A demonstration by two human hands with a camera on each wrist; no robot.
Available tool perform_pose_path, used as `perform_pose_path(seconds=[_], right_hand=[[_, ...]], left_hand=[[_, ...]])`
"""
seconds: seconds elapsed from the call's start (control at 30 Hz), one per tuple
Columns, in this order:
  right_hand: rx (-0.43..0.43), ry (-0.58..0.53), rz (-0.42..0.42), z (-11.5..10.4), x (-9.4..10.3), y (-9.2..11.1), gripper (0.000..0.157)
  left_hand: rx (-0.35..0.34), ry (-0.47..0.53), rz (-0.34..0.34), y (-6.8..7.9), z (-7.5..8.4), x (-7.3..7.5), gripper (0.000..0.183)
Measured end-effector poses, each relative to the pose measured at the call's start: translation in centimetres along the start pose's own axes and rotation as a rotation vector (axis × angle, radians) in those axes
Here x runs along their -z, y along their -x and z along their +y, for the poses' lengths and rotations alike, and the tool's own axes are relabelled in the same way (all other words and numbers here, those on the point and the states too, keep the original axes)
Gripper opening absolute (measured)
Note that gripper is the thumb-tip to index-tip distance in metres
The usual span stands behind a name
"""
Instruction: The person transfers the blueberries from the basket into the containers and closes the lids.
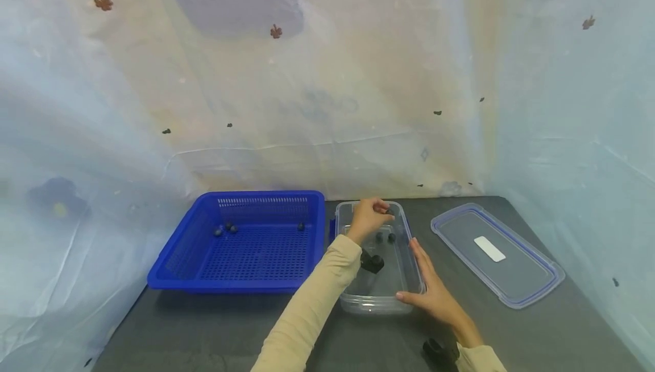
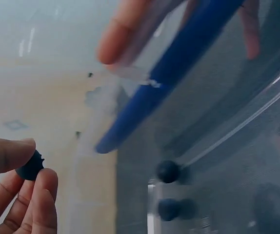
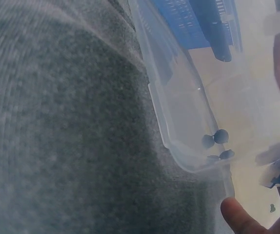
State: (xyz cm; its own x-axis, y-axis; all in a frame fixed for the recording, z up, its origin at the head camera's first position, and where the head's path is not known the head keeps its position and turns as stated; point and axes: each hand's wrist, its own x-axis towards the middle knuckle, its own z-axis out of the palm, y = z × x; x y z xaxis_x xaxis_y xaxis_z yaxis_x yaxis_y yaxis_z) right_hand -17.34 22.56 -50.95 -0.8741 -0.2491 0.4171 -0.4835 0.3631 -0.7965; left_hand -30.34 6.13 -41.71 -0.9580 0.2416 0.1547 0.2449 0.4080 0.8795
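Note:
My left hand (image 1: 367, 221) reaches over the far end of the clear plastic container (image 1: 376, 305). Between thumb and fingertips it pinches a dark blueberry (image 2: 30, 166) with a small ragged crown. Two more blueberries (image 2: 168, 171) lie side by side on the container's floor. At the container's near right corner is my right hand (image 1: 435, 295), its thumb at the near rim and its straight fingers along the right wall. In the right wrist view, the thumb (image 3: 240, 217) appears low, below the see-through wall.
A blue slotted basket (image 1: 245, 290) stands left of the container, with several blueberries (image 1: 231, 228) in it. The clear lid (image 1: 527, 278), with a blue seal and white label, lies flat at the right. Printed plastic sheeting (image 1: 327, 87) closes off the back and sides of the grey table.

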Motion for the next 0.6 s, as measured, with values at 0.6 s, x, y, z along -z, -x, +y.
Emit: perform_pose_path(seconds=[0.6], right_hand=[[0.029,0.004,0.007,0.0,0.1,-0.1,0.112]], left_hand=[[0.117,-0.095,0.041,0.4,-4.6,-3.9,0.016]])
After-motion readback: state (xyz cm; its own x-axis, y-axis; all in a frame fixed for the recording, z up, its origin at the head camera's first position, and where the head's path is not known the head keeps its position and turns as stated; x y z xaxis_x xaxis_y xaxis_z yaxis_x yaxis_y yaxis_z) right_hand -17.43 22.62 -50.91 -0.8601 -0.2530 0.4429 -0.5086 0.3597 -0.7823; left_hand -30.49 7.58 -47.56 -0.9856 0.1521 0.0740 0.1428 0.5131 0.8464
